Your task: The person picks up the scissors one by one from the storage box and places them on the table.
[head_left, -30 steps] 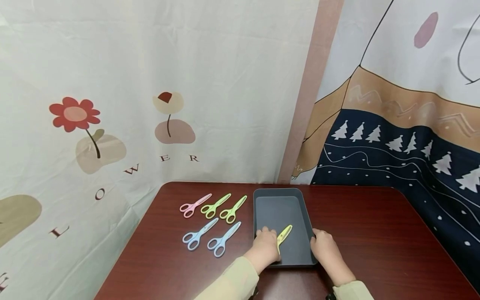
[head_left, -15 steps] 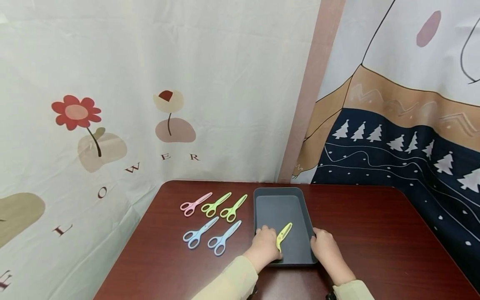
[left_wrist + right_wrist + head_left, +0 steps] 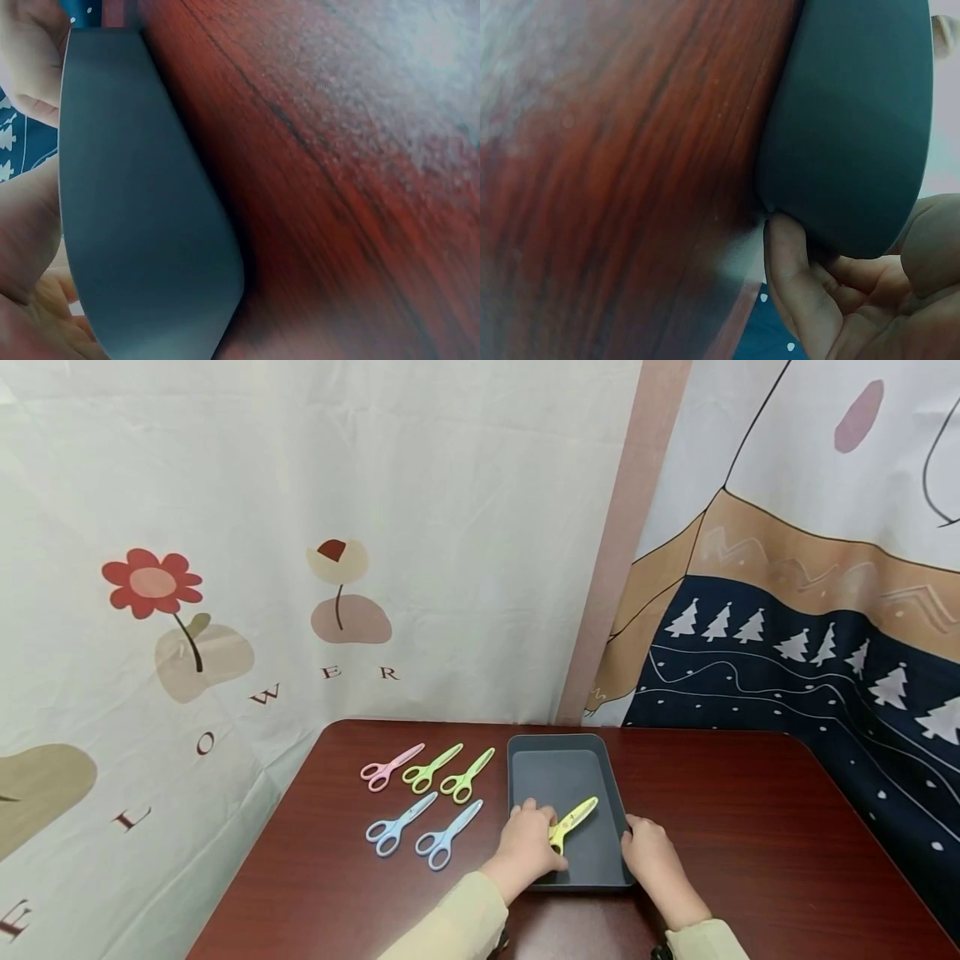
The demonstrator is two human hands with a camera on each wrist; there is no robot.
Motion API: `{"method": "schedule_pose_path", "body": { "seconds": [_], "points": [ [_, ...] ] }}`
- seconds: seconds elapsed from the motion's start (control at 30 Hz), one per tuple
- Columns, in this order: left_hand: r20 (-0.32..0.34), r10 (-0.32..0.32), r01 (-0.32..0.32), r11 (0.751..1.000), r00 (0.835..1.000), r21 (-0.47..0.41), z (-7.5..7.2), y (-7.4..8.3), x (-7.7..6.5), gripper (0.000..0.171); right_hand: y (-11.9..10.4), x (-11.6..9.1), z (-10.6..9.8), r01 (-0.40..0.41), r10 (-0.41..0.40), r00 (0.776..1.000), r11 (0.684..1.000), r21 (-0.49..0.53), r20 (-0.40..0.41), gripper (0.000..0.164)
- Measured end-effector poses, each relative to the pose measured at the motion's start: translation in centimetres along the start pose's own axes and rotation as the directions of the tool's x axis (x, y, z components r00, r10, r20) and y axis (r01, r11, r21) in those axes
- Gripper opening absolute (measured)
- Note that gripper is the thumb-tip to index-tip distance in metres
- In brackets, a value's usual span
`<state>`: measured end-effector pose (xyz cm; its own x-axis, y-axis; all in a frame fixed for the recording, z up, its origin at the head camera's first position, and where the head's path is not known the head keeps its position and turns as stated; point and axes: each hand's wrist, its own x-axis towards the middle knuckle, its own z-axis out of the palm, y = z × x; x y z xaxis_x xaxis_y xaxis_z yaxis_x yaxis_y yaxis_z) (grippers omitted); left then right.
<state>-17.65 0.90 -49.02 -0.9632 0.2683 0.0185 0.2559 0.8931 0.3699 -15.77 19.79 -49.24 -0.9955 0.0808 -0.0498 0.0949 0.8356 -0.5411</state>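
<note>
In the head view, a pair of yellow scissors (image 3: 574,822) lies over the dark grey tray (image 3: 566,777), blades pointing away to the right. My left hand (image 3: 527,843) is over the tray's near left part, thumb and fingers spread beside the handles, which it partly hides. The left wrist view shows the tray's outer wall (image 3: 142,187), with part of the hand behind it. My right hand (image 3: 652,856) holds the tray's right edge near the front corner. In the right wrist view, the thumb and fingers (image 3: 791,270) grip the tray's corner.
Left of the tray on the dark red table (image 3: 750,827) lie pink scissors (image 3: 390,768), two green pairs (image 3: 432,769) and two light blue pairs (image 3: 447,836). Printed cloth (image 3: 480,527) hangs behind the table.
The yellow scissors have turned from edge-on to flatter, with their tip further right. My left thumb and fingers have spread apart at the handles. My right hand keeps its place on the tray.
</note>
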Motion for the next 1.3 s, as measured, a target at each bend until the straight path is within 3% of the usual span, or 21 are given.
{"method": "schedule_pose_path", "body": {
  "seconds": [0.53, 1.3],
  "points": [
    [-0.09, 0.054, -0.063, 0.993, 0.995, -0.098, -1.3, -0.9, -0.1, 0.051, 0.0, 0.0, 0.1, 0.0, 0.0, 1.0, 1.0, 0.003, 0.004, 0.037],
    [-0.141, 0.059, -0.065, 0.997, 0.988, -0.035, -3.9, -3.0, -0.3, 0.052, 0.1, -0.1, -0.1, -0.018, 0.016, 0.998, 0.999, 0.046, 0.053, 0.041]
  ]
}}
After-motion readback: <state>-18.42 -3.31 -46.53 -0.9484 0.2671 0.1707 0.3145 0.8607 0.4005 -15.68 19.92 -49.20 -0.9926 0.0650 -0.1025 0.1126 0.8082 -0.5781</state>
